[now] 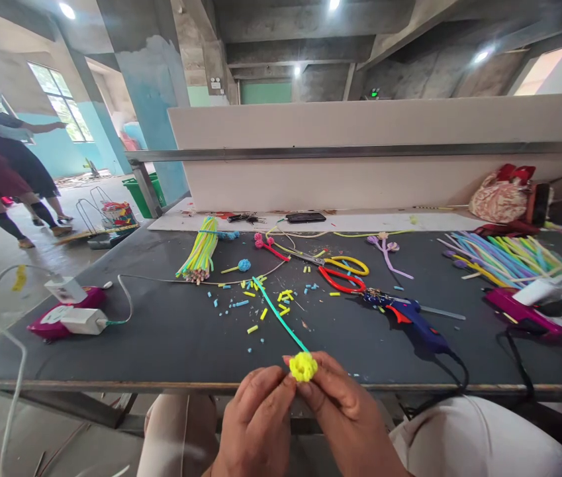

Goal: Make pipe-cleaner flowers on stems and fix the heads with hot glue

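Observation:
A small yellow pipe-cleaner flower (303, 366) is pinched between my two hands at the table's front edge. From behind it a green stem (281, 317) stretches away over the table; where the two meet is hidden. My left hand (259, 414) closes its thumb and fingertips on the flower's left side. On the other side, my right hand (343, 407) has thumb and forefinger pressed against it. Just beyond the hands lie yellow cut pieces (284, 303) and blue cut bits (241, 303). A blue ball-topped stem (243, 265) rests farther back.
Scissors (345, 275) with red and yellow handles lie beside a blue glue gun (412, 321). A bundle of yellow-green stems (200, 250) stands left. Loose coloured stems (504, 255), purple power strips (533, 315) and cables occupy the sides. People (12, 159) walk at far left.

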The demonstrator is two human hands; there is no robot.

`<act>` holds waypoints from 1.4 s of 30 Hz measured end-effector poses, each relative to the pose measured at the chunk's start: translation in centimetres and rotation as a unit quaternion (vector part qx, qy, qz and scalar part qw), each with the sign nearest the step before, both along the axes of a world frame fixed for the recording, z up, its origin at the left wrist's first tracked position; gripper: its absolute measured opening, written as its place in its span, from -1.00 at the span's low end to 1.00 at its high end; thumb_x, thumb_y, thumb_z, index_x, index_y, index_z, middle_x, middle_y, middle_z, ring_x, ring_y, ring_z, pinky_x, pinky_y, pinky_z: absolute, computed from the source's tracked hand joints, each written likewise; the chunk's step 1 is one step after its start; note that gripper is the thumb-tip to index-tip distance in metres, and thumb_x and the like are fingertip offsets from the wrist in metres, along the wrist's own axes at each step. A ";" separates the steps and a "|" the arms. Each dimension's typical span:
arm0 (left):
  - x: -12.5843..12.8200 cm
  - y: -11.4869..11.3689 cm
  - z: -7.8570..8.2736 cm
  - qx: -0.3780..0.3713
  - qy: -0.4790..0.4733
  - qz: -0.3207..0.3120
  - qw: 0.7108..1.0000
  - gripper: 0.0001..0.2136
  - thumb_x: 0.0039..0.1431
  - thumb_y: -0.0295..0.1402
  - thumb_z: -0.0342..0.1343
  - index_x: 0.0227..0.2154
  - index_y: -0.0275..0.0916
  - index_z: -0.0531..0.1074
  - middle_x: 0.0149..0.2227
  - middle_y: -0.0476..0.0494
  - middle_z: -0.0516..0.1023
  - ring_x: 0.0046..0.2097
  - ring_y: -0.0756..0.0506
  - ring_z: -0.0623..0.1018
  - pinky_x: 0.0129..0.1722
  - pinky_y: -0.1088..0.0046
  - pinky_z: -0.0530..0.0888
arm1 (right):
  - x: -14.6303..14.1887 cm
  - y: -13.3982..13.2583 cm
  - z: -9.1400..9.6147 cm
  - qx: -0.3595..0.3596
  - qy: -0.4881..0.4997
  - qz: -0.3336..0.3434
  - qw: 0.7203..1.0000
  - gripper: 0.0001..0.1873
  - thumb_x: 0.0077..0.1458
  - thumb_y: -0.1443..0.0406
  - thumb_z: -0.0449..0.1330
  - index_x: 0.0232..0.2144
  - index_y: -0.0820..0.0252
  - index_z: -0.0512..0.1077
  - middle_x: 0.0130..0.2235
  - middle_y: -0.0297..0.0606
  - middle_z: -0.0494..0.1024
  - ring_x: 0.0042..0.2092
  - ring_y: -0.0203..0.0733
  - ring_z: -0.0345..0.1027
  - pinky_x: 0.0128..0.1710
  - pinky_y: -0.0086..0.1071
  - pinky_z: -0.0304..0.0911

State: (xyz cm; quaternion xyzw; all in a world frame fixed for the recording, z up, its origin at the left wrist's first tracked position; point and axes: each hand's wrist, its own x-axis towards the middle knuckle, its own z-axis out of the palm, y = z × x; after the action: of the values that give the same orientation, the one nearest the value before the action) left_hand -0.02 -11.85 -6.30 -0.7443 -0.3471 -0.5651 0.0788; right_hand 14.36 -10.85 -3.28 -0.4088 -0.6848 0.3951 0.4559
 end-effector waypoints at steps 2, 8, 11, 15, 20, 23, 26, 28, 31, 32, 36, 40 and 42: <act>-0.2 0.0 0.5 -0.004 -0.008 -0.032 0.999 -0.77 0.12 -0.61 0.00 -0.18 -0.33 0.43 -0.35 -0.22 0.53 -0.32 -0.06 0.54 -0.33 0.45 0.56 | 0.2 0.1 0.2 -0.001 0.002 0.003 1.000 -0.80 0.18 0.19 0.10 -0.31 0.05 0.53 -0.31 -0.31 0.48 -0.27 -0.23 0.36 -0.21 -0.46 0.31; -1.6 -0.8 2.6 -0.088 -0.033 -0.074 0.993 -0.78 0.07 -0.66 0.04 -0.25 -0.29 0.40 -0.39 -0.14 0.46 -0.34 -0.02 0.48 -0.37 0.51 0.52 | 0.9 0.1 -0.1 0.000 -0.050 0.058 0.997 -0.73 0.24 0.18 0.00 -0.36 0.08 0.47 -0.40 -0.34 0.45 -0.34 -0.25 0.34 -0.30 -0.47 0.27; -2.1 -1.0 3.1 -0.079 -0.044 -0.103 0.991 -0.81 0.06 -0.64 0.09 -0.26 -0.31 0.38 -0.40 -0.13 0.47 -0.36 -0.01 0.47 -0.38 0.54 0.51 | 1.1 0.1 -0.6 0.034 -0.088 0.095 0.991 -0.71 0.27 0.20 -0.04 -0.42 0.11 0.40 -0.41 -0.35 0.43 -0.36 -0.28 0.31 -0.31 -0.48 0.24; -2.5 -1.0 2.8 -0.125 -0.026 -0.157 0.979 -0.82 0.08 -0.63 0.09 -0.26 -0.31 0.38 -0.37 -0.16 0.46 -0.31 -0.04 0.48 -0.33 0.48 0.50 | 0.9 0.0 -0.8 0.101 -0.129 0.128 0.978 -0.65 0.30 0.18 -0.11 -0.48 0.13 0.29 -0.46 -0.36 0.35 -0.41 -0.31 0.25 -0.40 -0.48 0.20; -2.8 -1.1 2.9 -0.147 -0.027 -0.178 0.973 -0.81 0.05 -0.67 0.07 -0.31 -0.28 0.36 -0.39 -0.12 0.43 -0.34 -0.02 0.46 -0.34 0.48 0.48 | 0.6 -0.3 0.1 0.126 -0.180 0.158 0.963 -0.64 0.31 0.17 -0.19 -0.40 0.11 0.30 -0.41 -0.30 0.40 -0.36 -0.26 0.28 -0.36 -0.44 0.24; -2.5 -1.3 3.3 -0.150 -0.056 -0.169 0.973 -0.84 0.05 -0.64 0.06 -0.35 -0.27 0.36 -0.44 -0.09 0.41 -0.39 0.00 0.44 -0.40 0.52 0.46 | 0.5 -0.4 0.3 0.122 -0.190 0.164 0.960 -0.64 0.31 0.18 -0.21 -0.35 0.10 0.32 -0.37 -0.26 0.44 -0.32 -0.23 0.32 -0.29 -0.42 0.28; -2.2 -1.3 3.4 -0.157 -0.080 -0.157 0.972 -0.85 0.04 -0.62 0.06 -0.37 -0.25 0.36 -0.45 -0.08 0.41 -0.41 0.00 0.45 -0.43 0.54 0.45 | 0.5 -0.3 0.2 0.115 -0.178 0.164 0.963 -0.64 0.31 0.16 -0.21 -0.32 0.10 0.32 -0.36 -0.26 0.44 -0.31 -0.23 0.33 -0.30 -0.42 0.29; -2.0 -1.3 3.3 -0.160 -0.089 -0.154 0.971 -0.84 0.03 -0.63 0.07 -0.37 -0.25 0.36 -0.46 -0.08 0.42 -0.42 0.00 0.45 -0.44 0.55 0.45 | 0.5 -0.3 -0.1 0.111 -0.175 0.168 0.964 -0.64 0.30 0.12 -0.19 -0.31 0.10 0.32 -0.34 -0.26 0.44 -0.29 -0.23 0.33 -0.28 -0.42 0.29; -2.0 -1.3 2.9 -0.165 -0.097 -0.156 0.969 -0.82 0.02 -0.64 0.06 -0.37 -0.25 0.36 -0.46 -0.07 0.42 -0.42 0.01 0.45 -0.45 0.56 0.44 | 0.6 -0.3 -0.5 0.109 -0.189 0.163 0.962 -0.66 0.30 0.13 -0.18 -0.30 0.10 0.32 -0.33 -0.26 0.44 -0.28 -0.24 0.33 -0.27 -0.41 0.28; -2.0 -1.4 2.7 -0.169 -0.099 -0.158 0.968 -0.82 0.02 -0.65 0.06 -0.37 -0.24 0.36 -0.45 -0.07 0.42 -0.41 0.00 0.45 -0.44 0.55 0.45 | 0.6 -0.3 -0.6 0.114 -0.192 0.160 0.962 -0.67 0.31 0.15 -0.19 -0.31 0.10 0.31 -0.33 -0.27 0.44 -0.29 -0.24 0.33 -0.28 -0.41 0.28; -2.5 -1.6 2.3 -0.207 -0.100 -0.165 0.959 -0.79 0.03 -0.65 0.06 -0.34 -0.22 0.35 -0.40 -0.07 0.43 -0.37 0.00 0.47 -0.40 0.54 0.46 | 0.8 -0.4 -0.9 0.133 -0.209 0.139 0.959 -0.70 0.31 0.27 -0.19 -0.33 0.11 0.31 -0.37 -0.27 0.43 -0.33 -0.23 0.32 -0.33 -0.42 0.27; -3.1 -1.5 2.2 -0.212 -0.103 -0.135 0.962 -0.79 0.04 -0.66 0.05 -0.33 -0.21 0.34 -0.40 -0.04 0.42 -0.37 0.01 0.46 -0.39 0.55 0.44 | 1.2 -0.4 -0.8 0.158 -0.220 0.130 0.954 -0.74 0.30 0.31 -0.14 -0.30 0.12 0.32 -0.35 -0.26 0.45 -0.32 -0.22 0.33 -0.30 -0.40 0.25; -3.2 -1.4 2.3 -0.211 -0.100 -0.131 0.963 -0.79 0.04 -0.66 0.05 -0.34 -0.21 0.35 -0.40 -0.04 0.42 -0.37 0.02 0.46 -0.39 0.56 0.43 | 1.4 -0.4 -0.8 0.163 -0.226 0.136 0.951 -0.74 0.29 0.31 -0.13 -0.31 0.12 0.34 -0.36 -0.26 0.45 -0.34 -0.22 0.32 -0.32 -0.41 0.23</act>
State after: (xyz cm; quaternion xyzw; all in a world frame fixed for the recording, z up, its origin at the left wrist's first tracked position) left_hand -3.26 -13.25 -3.95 -0.7225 -0.3641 -0.5561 -0.1902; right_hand 15.74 -11.20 -4.11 -0.3105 -0.8742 0.2333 0.2915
